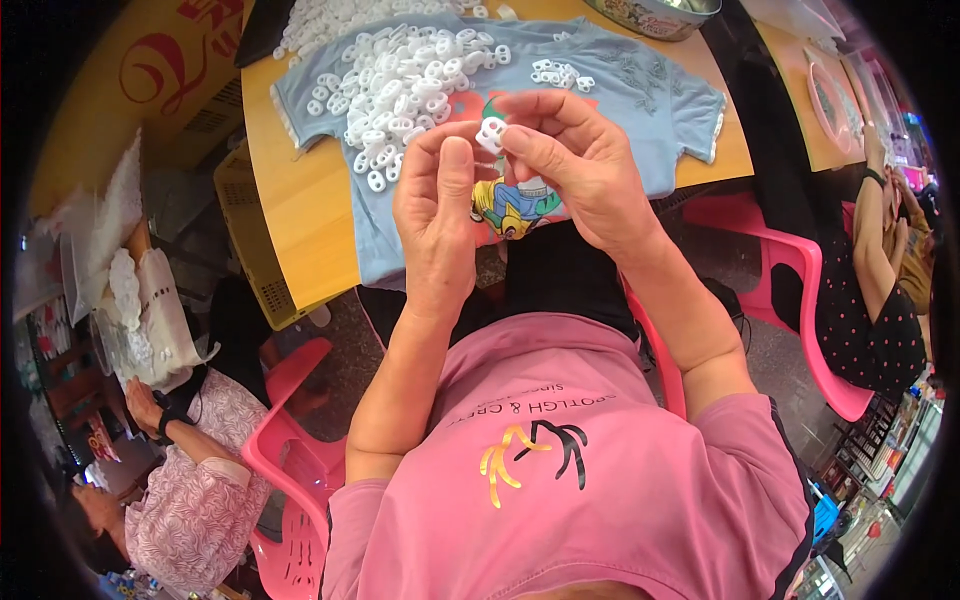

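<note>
A small white plastic piece with two holes (pixel 490 134) is held up between my hands, above the blue T-shirt (pixel 625 95) spread on the table. My right hand (pixel 575 160) pinches it from the right between thumb and fingers. My left hand (pixel 440 205) is closed at its left side, with the index fingertip against it and the thumb upright. What sits behind the left fingertips is partly hidden. A big heap of like white pieces (pixel 410 85) lies on the shirt's left part. Several more pieces (pixel 562 75) form a small group on the right.
The shirt covers much of the wooden table (pixel 285 190). A round tin (pixel 660 15) stands at the far edge. Yellow crates (pixel 255 250) are beneath the table's left side. Pink chairs (pixel 290 440) flank me; one person sits on the left (pixel 205 480), another on the right (pixel 865 290).
</note>
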Demonstrator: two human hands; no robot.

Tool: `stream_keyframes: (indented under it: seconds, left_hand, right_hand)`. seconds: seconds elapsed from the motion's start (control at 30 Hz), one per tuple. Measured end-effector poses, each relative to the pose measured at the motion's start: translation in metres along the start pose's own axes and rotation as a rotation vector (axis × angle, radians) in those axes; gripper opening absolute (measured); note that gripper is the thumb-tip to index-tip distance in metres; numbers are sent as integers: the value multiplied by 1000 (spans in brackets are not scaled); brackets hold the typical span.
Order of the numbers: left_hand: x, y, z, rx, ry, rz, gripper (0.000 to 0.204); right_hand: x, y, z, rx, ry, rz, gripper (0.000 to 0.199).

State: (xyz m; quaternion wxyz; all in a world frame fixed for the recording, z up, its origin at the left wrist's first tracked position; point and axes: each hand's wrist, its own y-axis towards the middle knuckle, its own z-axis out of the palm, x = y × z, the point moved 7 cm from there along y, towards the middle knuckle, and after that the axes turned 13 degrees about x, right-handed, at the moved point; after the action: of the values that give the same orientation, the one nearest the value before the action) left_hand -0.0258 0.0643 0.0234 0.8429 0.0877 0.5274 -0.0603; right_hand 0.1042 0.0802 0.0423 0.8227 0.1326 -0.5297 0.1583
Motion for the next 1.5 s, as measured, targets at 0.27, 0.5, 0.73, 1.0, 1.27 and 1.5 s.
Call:
stream_keyframes:
  seconds: [0.27,0.5,0.73,1.0,1.27,1.5]
  left_hand:
    - [-11,-2,9,271,47,203,50]
    - [-30,-14,1,272,-40,278,48]
    - [-37,-17,-16,171,5,330,45]
    - [-32,-15,-32,175,-52,305,43]
    - [-91,-20,-125,-257,389,313,30]
    - [-80,-52,-277,-510,855,6,44]
  right_hand:
    - [-6,-3,30,125,308,118,67]
    - [-4,2,58,194,377,65,76]
    - [-10,10,77,191,399,4,76]
    - [-20,16,81,162,243,-47,67]
    - [13,2,3,18,-392,-23,21]
    - [59,-25,-112,-300,-1380,-93,12]
